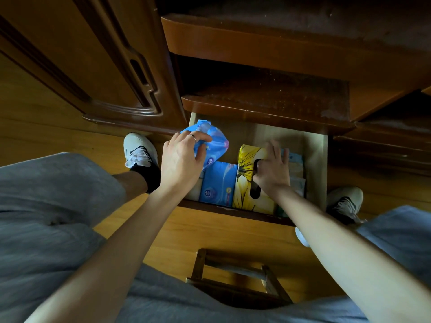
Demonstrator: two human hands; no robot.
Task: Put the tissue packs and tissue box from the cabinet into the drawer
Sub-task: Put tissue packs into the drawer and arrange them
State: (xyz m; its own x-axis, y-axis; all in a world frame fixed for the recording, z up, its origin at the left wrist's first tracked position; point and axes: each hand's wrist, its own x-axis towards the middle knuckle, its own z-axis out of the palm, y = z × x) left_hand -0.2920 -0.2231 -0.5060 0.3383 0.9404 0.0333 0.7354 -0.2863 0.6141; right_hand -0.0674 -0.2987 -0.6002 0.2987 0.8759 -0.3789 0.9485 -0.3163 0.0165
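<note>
— Head view: where are the tissue things?
— A blue tissue pack (pixel 218 183) and the yellow tissue box (pixel 247 180) stand side by side in the open drawer (pixel 317 164).
— And the hands?
— The left hand (pixel 182 159) grips another blue pack (pixel 210 141) over the drawer's far left; the right hand (pixel 272 169) presses on the box, fingers spread.

A home room: carved wooden cabinet (pixel 116 73), wood-plank floor (pixel 35 117), small wooden stool (pixel 235 276).
</note>
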